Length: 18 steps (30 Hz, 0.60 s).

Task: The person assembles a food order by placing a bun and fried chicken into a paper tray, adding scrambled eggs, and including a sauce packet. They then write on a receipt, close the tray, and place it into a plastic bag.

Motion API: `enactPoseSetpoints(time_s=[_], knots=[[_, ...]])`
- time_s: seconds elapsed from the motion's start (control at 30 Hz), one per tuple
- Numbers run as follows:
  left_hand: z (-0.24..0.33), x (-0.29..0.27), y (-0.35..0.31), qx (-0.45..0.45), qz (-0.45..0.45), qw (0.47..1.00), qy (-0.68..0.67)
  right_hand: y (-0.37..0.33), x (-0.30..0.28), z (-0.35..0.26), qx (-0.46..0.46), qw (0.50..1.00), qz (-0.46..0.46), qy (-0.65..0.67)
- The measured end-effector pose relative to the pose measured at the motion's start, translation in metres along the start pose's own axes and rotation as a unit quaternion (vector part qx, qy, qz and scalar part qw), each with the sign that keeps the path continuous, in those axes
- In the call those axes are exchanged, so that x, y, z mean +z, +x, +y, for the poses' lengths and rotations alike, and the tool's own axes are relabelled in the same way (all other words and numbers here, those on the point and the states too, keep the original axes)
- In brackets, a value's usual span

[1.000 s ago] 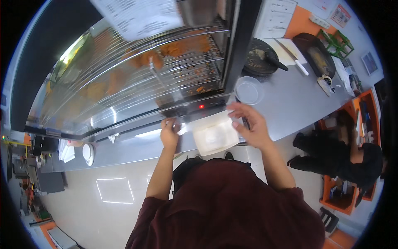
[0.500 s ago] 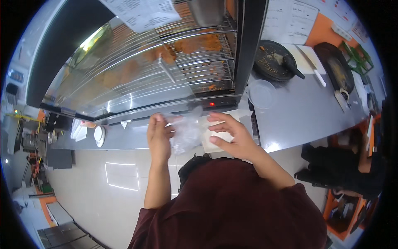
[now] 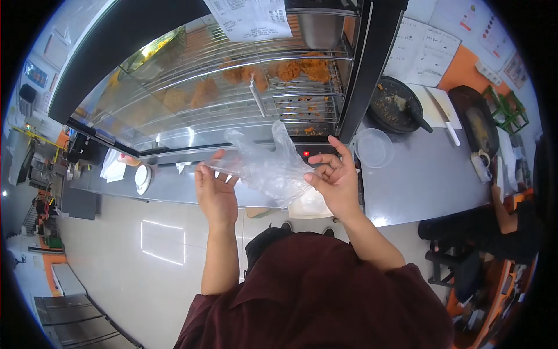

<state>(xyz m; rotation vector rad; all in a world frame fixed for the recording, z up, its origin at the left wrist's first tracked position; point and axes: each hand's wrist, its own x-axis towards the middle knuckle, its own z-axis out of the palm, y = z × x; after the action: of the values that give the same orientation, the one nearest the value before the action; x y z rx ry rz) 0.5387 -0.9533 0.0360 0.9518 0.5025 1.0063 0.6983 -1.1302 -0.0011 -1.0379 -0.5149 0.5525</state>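
Observation:
A thin, clear plastic bag [image 3: 267, 174] is stretched between my hands in front of the glass food cabinet. Two loose flaps of it stick up like handles. My left hand [image 3: 218, 195] pinches its left edge between thumb and fingers. At the other side, my right hand [image 3: 339, 183] grips the bag with thumb and fingertips, its index finger raised. Below the bag, partly covered by it and by my right hand, is a pale open paper box [image 3: 311, 206] at the counter's edge.
The glass cabinet [image 3: 256, 99] holds fried pieces [image 3: 289, 71] on wire racks. Rightward on the steel counter [image 3: 407, 186] stand a clear round tub [image 3: 374, 148], a black stone mortar [image 3: 389, 104] and a knife [image 3: 444, 119]. A person's arm [image 3: 507, 212] shows at far right.
My right hand has closed on the bag, where before it was apart from it. The bag is now spread wider between both hands. The view has shifted slightly.

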Motion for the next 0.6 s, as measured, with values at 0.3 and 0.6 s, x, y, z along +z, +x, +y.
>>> enactPoseSetpoints(time_s=[0.3,0.6], knots=[[0.012,-0.005,0.005,0.074,0.124,0.989,-0.006,0.007,0.005,-0.01,0.048,0.998,0.036,-0.036],[-0.03,0.011,-0.087,0.163,-0.27,0.845,0.433,-0.007,0.028,0.018,-0.157,0.972,-0.029,-0.171]])
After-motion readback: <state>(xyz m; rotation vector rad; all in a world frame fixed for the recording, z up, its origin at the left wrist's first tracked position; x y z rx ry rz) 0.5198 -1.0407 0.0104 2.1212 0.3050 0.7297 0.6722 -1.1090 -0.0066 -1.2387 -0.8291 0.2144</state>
